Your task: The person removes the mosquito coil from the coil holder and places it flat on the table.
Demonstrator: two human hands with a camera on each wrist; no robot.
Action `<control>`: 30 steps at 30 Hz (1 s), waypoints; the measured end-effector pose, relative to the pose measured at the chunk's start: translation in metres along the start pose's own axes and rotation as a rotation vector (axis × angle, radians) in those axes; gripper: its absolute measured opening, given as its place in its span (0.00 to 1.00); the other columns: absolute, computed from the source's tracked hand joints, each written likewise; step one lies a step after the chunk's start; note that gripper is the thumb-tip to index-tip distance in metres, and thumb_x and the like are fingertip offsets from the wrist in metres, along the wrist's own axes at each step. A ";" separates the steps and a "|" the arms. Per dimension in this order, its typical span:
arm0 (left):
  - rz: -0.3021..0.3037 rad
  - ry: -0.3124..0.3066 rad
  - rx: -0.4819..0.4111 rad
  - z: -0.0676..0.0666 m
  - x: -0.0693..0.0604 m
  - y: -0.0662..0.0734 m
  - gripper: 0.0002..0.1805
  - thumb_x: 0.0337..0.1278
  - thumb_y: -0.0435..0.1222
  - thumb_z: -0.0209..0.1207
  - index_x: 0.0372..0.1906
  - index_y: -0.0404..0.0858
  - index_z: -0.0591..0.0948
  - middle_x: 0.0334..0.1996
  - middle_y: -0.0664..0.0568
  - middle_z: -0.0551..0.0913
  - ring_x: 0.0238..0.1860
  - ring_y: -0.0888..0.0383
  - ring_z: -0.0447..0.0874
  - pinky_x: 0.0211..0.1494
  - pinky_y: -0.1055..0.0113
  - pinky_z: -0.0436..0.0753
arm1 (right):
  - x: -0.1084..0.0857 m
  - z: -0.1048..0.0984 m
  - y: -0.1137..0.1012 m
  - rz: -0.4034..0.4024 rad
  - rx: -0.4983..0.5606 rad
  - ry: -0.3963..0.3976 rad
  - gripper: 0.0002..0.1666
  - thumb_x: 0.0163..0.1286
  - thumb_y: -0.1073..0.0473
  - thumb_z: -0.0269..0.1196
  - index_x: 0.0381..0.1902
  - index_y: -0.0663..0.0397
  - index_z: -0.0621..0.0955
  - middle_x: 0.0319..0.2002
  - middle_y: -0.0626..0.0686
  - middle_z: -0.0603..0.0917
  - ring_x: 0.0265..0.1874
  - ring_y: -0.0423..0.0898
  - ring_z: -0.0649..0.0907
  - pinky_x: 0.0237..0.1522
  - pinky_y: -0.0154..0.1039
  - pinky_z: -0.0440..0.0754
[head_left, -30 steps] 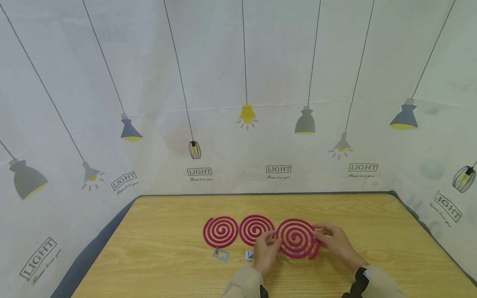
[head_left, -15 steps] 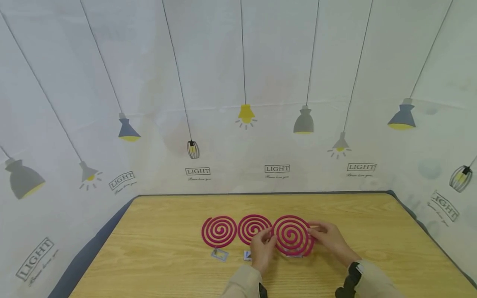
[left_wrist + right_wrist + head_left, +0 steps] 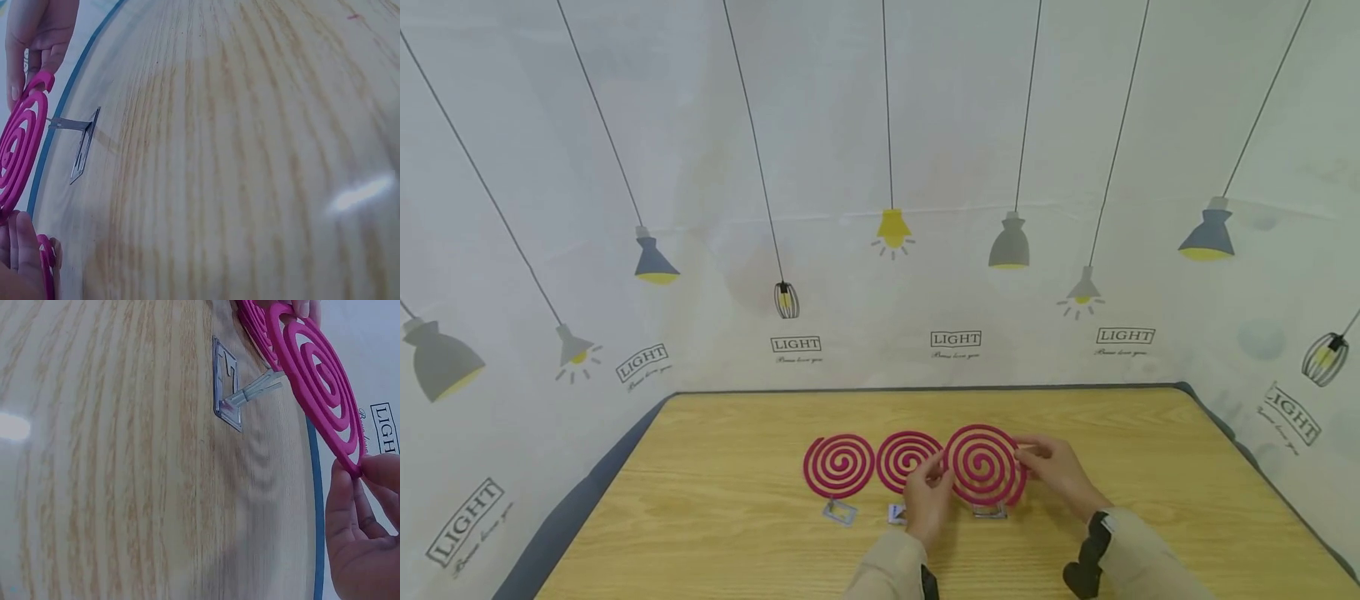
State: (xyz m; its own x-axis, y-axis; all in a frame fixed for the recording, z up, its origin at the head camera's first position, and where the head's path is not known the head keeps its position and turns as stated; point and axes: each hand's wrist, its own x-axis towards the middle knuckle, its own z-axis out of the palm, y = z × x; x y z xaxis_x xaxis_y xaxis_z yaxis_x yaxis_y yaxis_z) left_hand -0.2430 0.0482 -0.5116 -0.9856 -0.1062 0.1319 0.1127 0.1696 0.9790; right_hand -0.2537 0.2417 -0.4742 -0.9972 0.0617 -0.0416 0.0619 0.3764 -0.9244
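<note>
A dark pink mosquito coil is held up between both hands, tilted and off the table. My left hand pinches its left edge, and my right hand pinches the right edge with thumb and fingers. Just below the coil, a flat metal coil stand lies on the table. Its bent prong sticks up in the right wrist view, close to the coil; whether they touch I cannot tell. The left wrist view also shows this stand beside the held coil.
Two more pink coils, one at left and a middle one partly behind my left hand, are lined up on the wooden table. In front of them are a metal stand and a small partly hidden piece. A lamp-printed backdrop surrounds the table.
Both hands have carried the coil slightly up and to the left in the head view. More of the metal stand now shows below it. The other two coils stay put.
</note>
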 end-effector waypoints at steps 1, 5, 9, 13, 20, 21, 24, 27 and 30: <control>-0.004 0.001 -0.007 0.000 0.001 0.000 0.17 0.49 0.29 0.57 0.48 0.34 0.78 0.31 0.53 0.76 0.34 0.60 0.76 0.35 0.71 0.78 | 0.001 0.000 0.000 -0.001 0.005 0.000 0.18 0.64 0.64 0.53 0.51 0.68 0.73 0.37 0.59 0.80 0.34 0.48 0.80 0.35 0.41 0.81; 0.007 0.008 -0.016 0.001 0.004 0.001 0.18 0.48 0.27 0.56 0.48 0.33 0.77 0.28 0.53 0.75 0.31 0.61 0.75 0.31 0.72 0.76 | 0.004 0.001 -0.003 -0.017 0.012 -0.003 0.17 0.65 0.65 0.52 0.50 0.69 0.73 0.37 0.60 0.80 0.34 0.48 0.80 0.35 0.40 0.81; -0.014 0.014 -0.007 -0.001 0.008 0.002 0.18 0.49 0.27 0.55 0.50 0.33 0.76 0.25 0.55 0.72 0.27 0.63 0.71 0.25 0.74 0.71 | 0.009 0.004 -0.007 -0.023 0.022 0.000 0.17 0.65 0.66 0.52 0.50 0.71 0.73 0.39 0.63 0.80 0.34 0.49 0.81 0.34 0.41 0.81; -0.020 0.020 0.002 -0.002 0.011 0.003 0.18 0.50 0.27 0.55 0.50 0.34 0.76 0.25 0.55 0.72 0.25 0.64 0.68 0.23 0.75 0.69 | 0.015 0.007 -0.010 -0.007 0.012 0.007 0.17 0.65 0.66 0.52 0.50 0.71 0.73 0.39 0.63 0.80 0.34 0.49 0.81 0.34 0.39 0.81; -0.025 0.022 -0.002 -0.001 0.013 0.004 0.19 0.49 0.26 0.55 0.50 0.32 0.76 0.23 0.55 0.71 0.24 0.64 0.66 0.22 0.75 0.68 | 0.025 0.008 -0.010 -0.020 -0.005 0.017 0.16 0.64 0.68 0.53 0.49 0.72 0.74 0.36 0.61 0.80 0.31 0.48 0.80 0.31 0.39 0.81; -0.026 0.021 0.004 -0.001 0.013 0.004 0.19 0.49 0.26 0.55 0.50 0.32 0.76 0.23 0.55 0.71 0.24 0.64 0.66 0.22 0.75 0.68 | 0.026 0.008 -0.010 -0.021 -0.010 0.021 0.16 0.63 0.68 0.53 0.48 0.72 0.74 0.35 0.61 0.80 0.30 0.47 0.80 0.31 0.39 0.81; -0.026 0.012 0.013 -0.001 0.013 0.005 0.19 0.50 0.27 0.55 0.50 0.32 0.76 0.24 0.55 0.72 0.24 0.64 0.66 0.23 0.75 0.68 | 0.028 0.008 -0.009 -0.030 -0.032 0.028 0.15 0.62 0.69 0.53 0.47 0.72 0.75 0.33 0.60 0.80 0.28 0.45 0.79 0.30 0.39 0.81; -0.024 0.007 0.015 0.001 0.014 0.004 0.19 0.49 0.27 0.56 0.50 0.32 0.76 0.24 0.55 0.72 0.24 0.64 0.66 0.24 0.75 0.69 | 0.032 0.007 -0.007 -0.025 -0.059 0.038 0.15 0.62 0.69 0.53 0.46 0.71 0.75 0.34 0.61 0.80 0.28 0.45 0.79 0.29 0.38 0.81; -0.019 0.008 0.022 0.003 0.015 0.004 0.19 0.48 0.26 0.56 0.50 0.31 0.76 0.23 0.55 0.71 0.24 0.65 0.67 0.24 0.75 0.69 | 0.035 0.007 -0.004 -0.023 -0.084 0.046 0.15 0.62 0.69 0.53 0.47 0.70 0.75 0.37 0.63 0.79 0.29 0.45 0.79 0.30 0.38 0.81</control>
State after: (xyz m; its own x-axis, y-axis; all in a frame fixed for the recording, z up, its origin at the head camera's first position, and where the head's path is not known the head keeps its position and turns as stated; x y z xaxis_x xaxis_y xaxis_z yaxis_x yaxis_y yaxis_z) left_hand -0.2575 0.0501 -0.5061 -0.9865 -0.1170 0.1148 0.0914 0.1892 0.9777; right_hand -0.2893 0.2357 -0.4744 -0.9956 0.0941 -0.0014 0.0442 0.4545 -0.8896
